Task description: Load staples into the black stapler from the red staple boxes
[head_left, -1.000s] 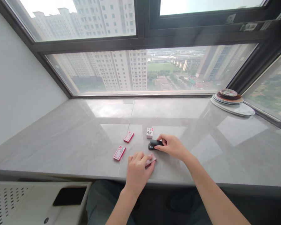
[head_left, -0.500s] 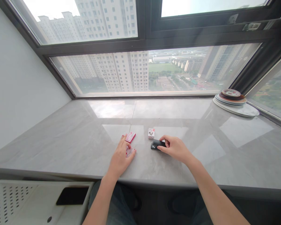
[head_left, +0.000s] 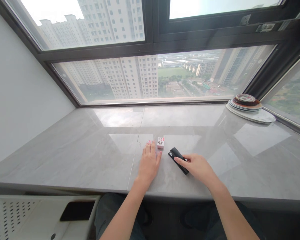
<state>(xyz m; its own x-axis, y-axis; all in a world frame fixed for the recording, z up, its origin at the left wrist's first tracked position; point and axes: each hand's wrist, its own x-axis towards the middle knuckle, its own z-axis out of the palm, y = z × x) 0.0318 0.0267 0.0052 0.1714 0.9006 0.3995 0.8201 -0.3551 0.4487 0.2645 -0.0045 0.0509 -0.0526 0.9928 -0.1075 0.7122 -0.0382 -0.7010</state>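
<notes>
My left hand lies low over the counter, its fingers covering a small red-and-white box. Only the far end of that box and a pinkish bit beside the thumb show; the rest is hidden beneath the hand. Just beyond the fingertips, slightly right, stands a small white box with a dark picture on top. My right hand grips a black stapler between thumb and fingers. The stapler lies slanted, its far end pointing up and left, apart from the white box.
A stack of round plates or mats rests in the right back corner of the grey marbled counter, below the window. At lower left, beneath the counter's front edge, is a white perforated plastic piece with a dark opening.
My left hand has slid right with the red-and-white box, close to the white box. My right hand has drawn the stapler right and nearer me, turning it from nearly level to slanted.
</notes>
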